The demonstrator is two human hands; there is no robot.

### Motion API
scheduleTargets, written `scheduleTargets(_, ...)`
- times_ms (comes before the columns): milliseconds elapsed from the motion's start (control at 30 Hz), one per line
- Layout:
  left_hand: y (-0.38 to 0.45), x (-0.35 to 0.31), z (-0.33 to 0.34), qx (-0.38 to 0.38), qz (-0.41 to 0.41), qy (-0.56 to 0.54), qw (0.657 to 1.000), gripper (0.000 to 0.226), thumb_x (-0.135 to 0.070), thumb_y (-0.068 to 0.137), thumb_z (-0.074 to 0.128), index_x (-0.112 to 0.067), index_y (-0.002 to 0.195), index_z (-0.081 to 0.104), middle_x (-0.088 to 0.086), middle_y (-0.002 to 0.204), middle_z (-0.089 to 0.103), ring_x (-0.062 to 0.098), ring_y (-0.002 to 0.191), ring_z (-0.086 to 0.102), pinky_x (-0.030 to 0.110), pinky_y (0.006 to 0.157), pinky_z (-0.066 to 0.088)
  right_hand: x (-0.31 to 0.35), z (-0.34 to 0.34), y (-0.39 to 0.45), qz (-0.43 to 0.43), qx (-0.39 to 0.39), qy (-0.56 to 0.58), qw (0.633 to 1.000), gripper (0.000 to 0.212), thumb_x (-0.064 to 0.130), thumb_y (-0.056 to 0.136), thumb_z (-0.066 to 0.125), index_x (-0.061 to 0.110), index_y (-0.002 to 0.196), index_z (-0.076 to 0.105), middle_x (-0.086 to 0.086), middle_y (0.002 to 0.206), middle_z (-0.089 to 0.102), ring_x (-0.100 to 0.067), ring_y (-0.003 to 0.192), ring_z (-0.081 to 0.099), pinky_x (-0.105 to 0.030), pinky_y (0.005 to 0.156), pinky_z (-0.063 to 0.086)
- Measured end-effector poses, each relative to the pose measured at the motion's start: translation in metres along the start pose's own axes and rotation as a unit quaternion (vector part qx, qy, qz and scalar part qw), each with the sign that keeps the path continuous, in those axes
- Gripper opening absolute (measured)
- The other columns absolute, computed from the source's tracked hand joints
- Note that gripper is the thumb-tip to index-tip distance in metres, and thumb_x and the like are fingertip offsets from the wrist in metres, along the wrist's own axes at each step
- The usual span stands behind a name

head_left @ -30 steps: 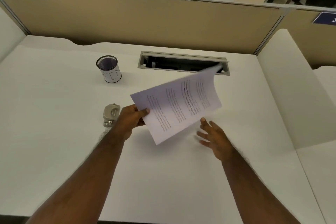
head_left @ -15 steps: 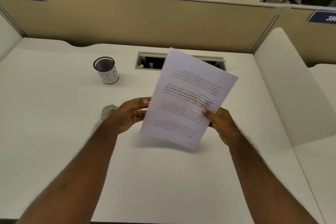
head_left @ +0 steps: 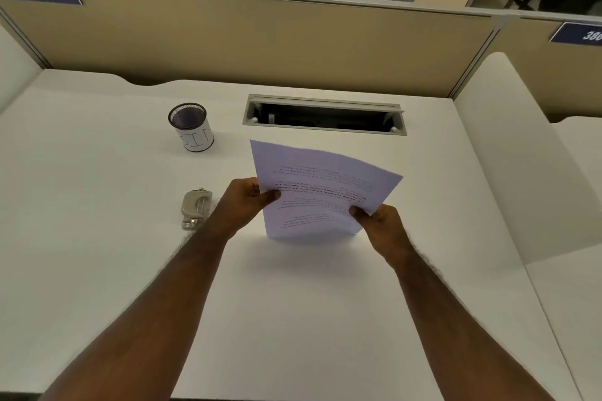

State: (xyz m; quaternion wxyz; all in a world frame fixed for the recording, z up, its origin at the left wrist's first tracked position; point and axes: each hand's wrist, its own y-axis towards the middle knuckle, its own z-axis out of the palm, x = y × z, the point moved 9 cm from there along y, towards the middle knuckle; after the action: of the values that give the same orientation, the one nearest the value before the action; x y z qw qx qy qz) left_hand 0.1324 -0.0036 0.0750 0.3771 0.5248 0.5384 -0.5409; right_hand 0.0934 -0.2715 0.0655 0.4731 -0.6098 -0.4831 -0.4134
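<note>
A white printed sheet of paper point(head_left: 321, 192) is held above the middle of the white desk point(head_left: 293, 319), its text upside down to me. My left hand point(head_left: 244, 203) pinches its left edge, thumb on top. My right hand point(head_left: 381, 225) pinches the lower right edge. The sheet bows slightly and tilts up at its far end.
A grey hole punch point(head_left: 194, 207) lies just left of my left wrist. A black mesh cup with a white label point(head_left: 191, 131) stands at the back left. An open cable slot point(head_left: 324, 115) sits behind the sheet. Beige partitions point(head_left: 260, 39) close off the desk's back and a white divider the right.
The sheet was held by my left hand alone and flapping; my right hand then took its right edge. Since half a second ago the sheet has dropped lower and flatter between both hands.
</note>
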Motion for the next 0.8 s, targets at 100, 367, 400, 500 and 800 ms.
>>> scheduleTargets(100, -0.001, -0.006, -0.003, -0.02, 0.012, 0.027, 0.999, 0.021, -0.017, 0.086, 0.071, -0.02, 0.107, 0.073, -0.004, 0.107, 0.075, 0.016, 0.098, 0.072, 0.039, 0.093, 0.056, 0.002, -0.001, -0.001, -0.006, -0.014, 0.0, 1.0, 0.012, 0.018, 0.091, 0.065, 0.018, 0.102, 0.069, 0.005, 0.094, 0.072, -0.015, 0.091, 0.069, -0.029, 0.082, 0.055)
scheduleTargets(367, 0.001, -0.001, -0.004, -0.042, 0.011, 0.064, 0.997, 0.026, -0.017, 0.086, 0.071, -0.011, 0.111, 0.072, 0.004, 0.108, 0.074, 0.021, 0.099, 0.071, 0.041, 0.094, 0.055, 0.002, -0.001, 0.0, 0.005, -0.014, -0.004, 1.0, 0.014, 0.017, 0.091, 0.064, 0.019, 0.105, 0.067, 0.014, 0.093, 0.07, -0.014, 0.091, 0.067, -0.018, 0.078, 0.055)
scheduleTargets(400, 0.001, 0.001, -0.004, -0.046, 0.005, 0.057, 0.997, 0.024, -0.017, 0.086, 0.071, -0.011, 0.109, 0.073, 0.005, 0.106, 0.075, 0.022, 0.098, 0.071, 0.042, 0.093, 0.055, 0.0, -0.002, 0.0, 0.007, -0.018, 0.0, 1.0, 0.015, 0.017, 0.091, 0.064, 0.019, 0.106, 0.067, 0.013, 0.094, 0.07, -0.015, 0.092, 0.067, -0.017, 0.078, 0.055)
scheduleTargets(500, 0.001, 0.005, -0.008, -0.07, -0.022, -0.008, 0.997, 0.013, -0.014, 0.086, 0.07, -0.018, 0.099, 0.073, 0.004, 0.098, 0.075, 0.024, 0.092, 0.072, 0.046, 0.087, 0.058, -0.007, -0.012, 0.001, 0.023, -0.08, -0.002, 0.997, 0.044, 0.023, 0.087, 0.069, 0.019, 0.13, 0.056, 0.005, 0.123, 0.065, -0.018, 0.111, 0.061, -0.022, 0.087, 0.05)
scheduleTargets(800, -0.012, 0.047, 0.018, -0.063, -0.146, -0.306, 0.939, 0.025, -0.003, 0.089, 0.061, -0.007, 0.114, 0.064, 0.009, 0.11, 0.072, 0.021, 0.092, 0.073, 0.033, 0.075, 0.061, -0.059, 0.039, -0.025, 0.193, 0.062, 0.287, 0.936, 0.041, 0.017, 0.091, 0.059, 0.014, 0.131, 0.052, -0.01, 0.127, 0.065, -0.023, 0.106, 0.067, -0.04, 0.087, 0.057)
